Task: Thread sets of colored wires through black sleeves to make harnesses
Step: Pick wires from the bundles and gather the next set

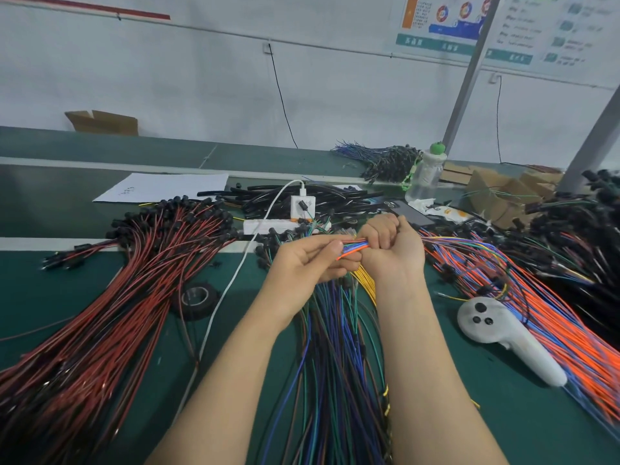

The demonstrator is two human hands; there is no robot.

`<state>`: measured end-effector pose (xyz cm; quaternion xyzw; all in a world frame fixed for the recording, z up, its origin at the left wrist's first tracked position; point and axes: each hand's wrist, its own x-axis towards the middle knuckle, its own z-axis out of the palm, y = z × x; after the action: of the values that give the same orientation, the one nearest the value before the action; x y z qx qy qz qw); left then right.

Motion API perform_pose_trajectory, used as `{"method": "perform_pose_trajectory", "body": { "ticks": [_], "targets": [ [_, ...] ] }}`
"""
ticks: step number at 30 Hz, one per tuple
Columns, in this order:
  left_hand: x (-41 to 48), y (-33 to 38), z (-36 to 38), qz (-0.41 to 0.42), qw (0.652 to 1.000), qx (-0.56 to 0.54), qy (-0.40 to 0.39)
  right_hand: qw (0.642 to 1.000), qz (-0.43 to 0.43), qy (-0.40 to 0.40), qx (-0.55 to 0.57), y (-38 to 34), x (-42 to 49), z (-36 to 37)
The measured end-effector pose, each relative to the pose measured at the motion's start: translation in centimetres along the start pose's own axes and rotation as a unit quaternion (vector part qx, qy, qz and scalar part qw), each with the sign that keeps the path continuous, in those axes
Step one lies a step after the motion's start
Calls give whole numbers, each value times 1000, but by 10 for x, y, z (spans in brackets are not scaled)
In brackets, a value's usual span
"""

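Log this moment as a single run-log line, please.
wires: mixed-colour bundle, held up | left hand: pinches wires | right hand: grips wires | sleeves: piled behind

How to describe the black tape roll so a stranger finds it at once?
Find the big fan of red wires on the left of the green table. At its right edge, beside the white cable, lies the tape roll. It alone is a ring, not a strand.

posters (550, 31) blurred, colored wires (355, 246) partly hidden in right hand (392, 250), red wires (100, 330) cropped
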<state>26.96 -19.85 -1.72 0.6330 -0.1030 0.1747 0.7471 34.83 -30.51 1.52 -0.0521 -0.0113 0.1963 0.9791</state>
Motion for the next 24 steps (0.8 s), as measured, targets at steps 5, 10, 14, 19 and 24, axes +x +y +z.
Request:
{"method": "perform_pose_trajectory", "body": {
  "ticks": [5,10,14,19,24],
  "targets": [
    [1,3,-5,3,1000,3,-15,1000,19,7,24,0,-1,-1],
    [3,1,-6,-9,999,32,41,1000,-8,12,13,3,-3,0],
    [11,-1,3,-79,981,-69,164,997,-34,1,-72,11,-5,2],
    [21,1,27,-95,965,-139,199,991,-24,0,-133,29,-9,-4],
    [22,-5,28,-99,964,-112,220,989,-18,-1,-146,38,-12,-13]
  ]
}}
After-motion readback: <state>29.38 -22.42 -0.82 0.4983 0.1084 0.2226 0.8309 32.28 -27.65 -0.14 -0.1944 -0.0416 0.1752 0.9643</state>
